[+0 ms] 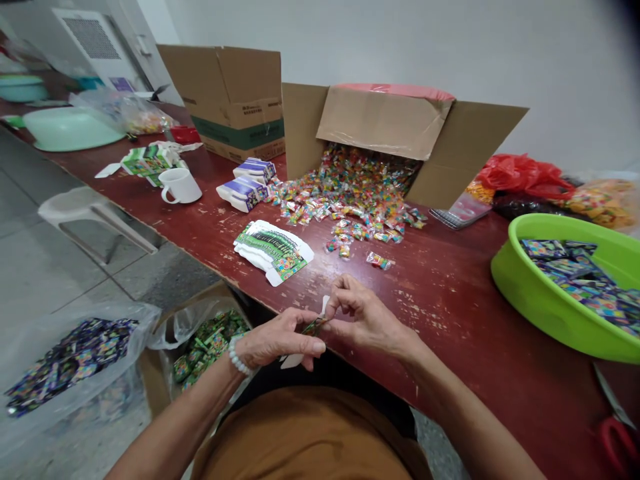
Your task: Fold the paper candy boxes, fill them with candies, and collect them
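A small green printed candy box [314, 326] with white end flaps is between my hands, just off the table's near edge. My left hand [285, 337], with a beaded bracelet on its wrist, is closed around the box's body. My right hand [367, 317] pinches at its upper end, next to a raised white flap. Fingers cover most of the box, so its inside is hidden. Beyond my hands lies a fanned stack of flat green boxes [274, 250]. One wrapped candy [379, 261] lies apart from a large pile of wrapped candies [350, 193] spilling from an open carton [387, 120].
A green basin [520, 293] of dark packets is at right, near red-handled scissors [617, 440]. Purple boxes [245, 193], a white mug [181, 186] and a closed carton [240, 100] stand at left. Below are a bag of packets [145, 327], a box of green packs [155, 383] and a stool [80, 207].
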A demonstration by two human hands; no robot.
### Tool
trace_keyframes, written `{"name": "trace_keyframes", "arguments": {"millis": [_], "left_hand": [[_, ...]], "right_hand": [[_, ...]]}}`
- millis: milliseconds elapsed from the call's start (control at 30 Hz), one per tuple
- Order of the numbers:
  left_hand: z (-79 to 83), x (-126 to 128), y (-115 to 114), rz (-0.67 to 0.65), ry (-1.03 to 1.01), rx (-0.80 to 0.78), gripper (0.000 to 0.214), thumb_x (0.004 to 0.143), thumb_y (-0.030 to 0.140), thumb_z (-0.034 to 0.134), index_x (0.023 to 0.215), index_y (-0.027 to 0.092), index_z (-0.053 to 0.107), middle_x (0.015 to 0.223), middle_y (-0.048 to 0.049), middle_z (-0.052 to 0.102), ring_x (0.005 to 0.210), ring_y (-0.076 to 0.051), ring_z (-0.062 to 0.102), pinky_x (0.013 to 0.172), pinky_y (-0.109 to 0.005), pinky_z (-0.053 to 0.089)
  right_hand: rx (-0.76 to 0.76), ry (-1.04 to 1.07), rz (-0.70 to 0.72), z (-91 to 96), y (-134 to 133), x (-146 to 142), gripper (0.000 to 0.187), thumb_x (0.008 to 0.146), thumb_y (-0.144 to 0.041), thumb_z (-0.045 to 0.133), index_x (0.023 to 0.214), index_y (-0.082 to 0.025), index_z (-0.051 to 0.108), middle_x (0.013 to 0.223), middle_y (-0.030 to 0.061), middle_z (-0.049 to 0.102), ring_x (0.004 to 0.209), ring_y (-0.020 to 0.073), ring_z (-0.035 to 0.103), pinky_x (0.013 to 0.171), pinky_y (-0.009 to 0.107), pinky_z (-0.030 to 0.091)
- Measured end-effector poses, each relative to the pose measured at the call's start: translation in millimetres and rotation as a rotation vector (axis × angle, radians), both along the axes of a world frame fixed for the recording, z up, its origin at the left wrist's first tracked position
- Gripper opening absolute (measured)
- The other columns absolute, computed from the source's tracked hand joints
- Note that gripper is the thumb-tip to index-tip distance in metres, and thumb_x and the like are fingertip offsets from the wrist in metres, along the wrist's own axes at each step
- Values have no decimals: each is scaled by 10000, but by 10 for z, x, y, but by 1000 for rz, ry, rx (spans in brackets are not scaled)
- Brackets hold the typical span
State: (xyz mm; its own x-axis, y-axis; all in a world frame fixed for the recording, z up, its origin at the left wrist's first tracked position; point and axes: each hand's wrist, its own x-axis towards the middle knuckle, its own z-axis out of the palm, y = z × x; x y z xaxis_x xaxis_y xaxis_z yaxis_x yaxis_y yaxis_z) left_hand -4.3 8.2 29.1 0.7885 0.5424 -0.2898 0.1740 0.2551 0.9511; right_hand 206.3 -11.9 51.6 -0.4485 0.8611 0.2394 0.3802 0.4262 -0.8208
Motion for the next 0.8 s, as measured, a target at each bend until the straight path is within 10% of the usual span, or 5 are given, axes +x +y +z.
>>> {"name": "trace_keyframes", "arguments": {"millis": [233, 633, 800], "left_hand": [[-45, -6, -1, -14, -55, -143, 360, 693, 470, 744, 781, 126, 683, 658, -25, 644, 548, -130, 593, 598, -238, 416], [-126, -12, 18, -69, -58, -293, 423, 631, 509, 785, 755, 120, 672, 627, -23, 652, 464, -139, 614, 510, -230, 431], [-135, 47, -29, -127, -4, -259, 381, 625, 472, 783, 725, 131, 649, 560, 0, 625, 445, -115, 572, 492, -211, 373]], "right_hand": [[139, -119, -86, 12, -92, -89, 120, 768, -44, 629, 766, -164, 615, 753, 0, 571, 677, 117, 521, 617, 238, 375], [-265, 48, 64, -141, -128, -62, 26, 882, -184, 567, 898, -191, 548, 692, -30, 613, 571, 91, 532, 540, 200, 387], [-368, -2, 172, -170, -94, -54, 256, 810, -146, 610, 975, -208, 425, 764, -21, 620, 637, 117, 573, 548, 206, 399]]}}
